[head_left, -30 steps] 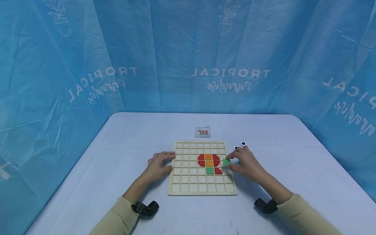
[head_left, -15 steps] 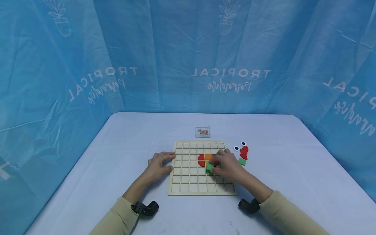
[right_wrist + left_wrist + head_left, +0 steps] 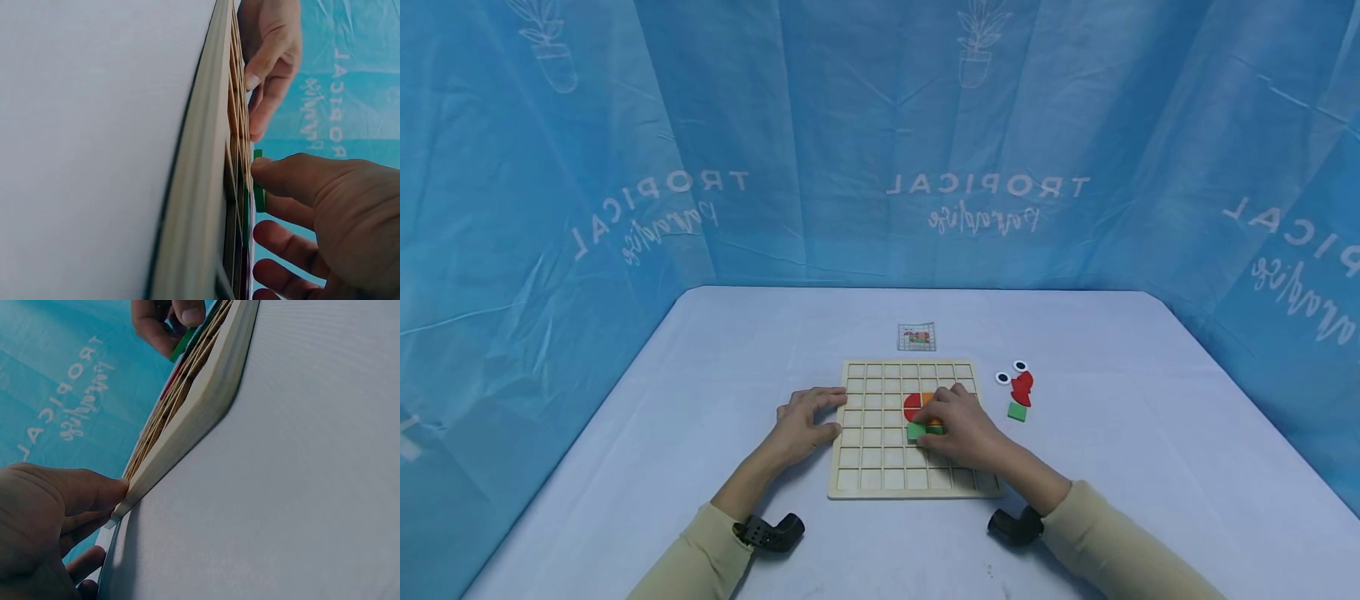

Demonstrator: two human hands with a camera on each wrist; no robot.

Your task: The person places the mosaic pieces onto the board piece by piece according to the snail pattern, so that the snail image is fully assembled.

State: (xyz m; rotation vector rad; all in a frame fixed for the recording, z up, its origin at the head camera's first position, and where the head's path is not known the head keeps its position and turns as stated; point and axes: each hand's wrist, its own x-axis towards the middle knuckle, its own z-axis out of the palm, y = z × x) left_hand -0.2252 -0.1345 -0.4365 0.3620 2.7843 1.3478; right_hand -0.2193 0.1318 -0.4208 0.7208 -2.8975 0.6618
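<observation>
Green tile, light and stiff I'd judge, best taken by opposite edges, pinched in right hand over the middle of the grid board; left hand, fingers relaxed, touches its nine o'clock edge.

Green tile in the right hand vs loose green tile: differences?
The right hand pinches the held tile; nothing holds the loose tile.
The held tile is over the board; the loose tile lies on the table, off the board's right side.
In the head view, the hand partly covers the held tile; the loose tile is clear of it.
Shared: green colour.
</observation>
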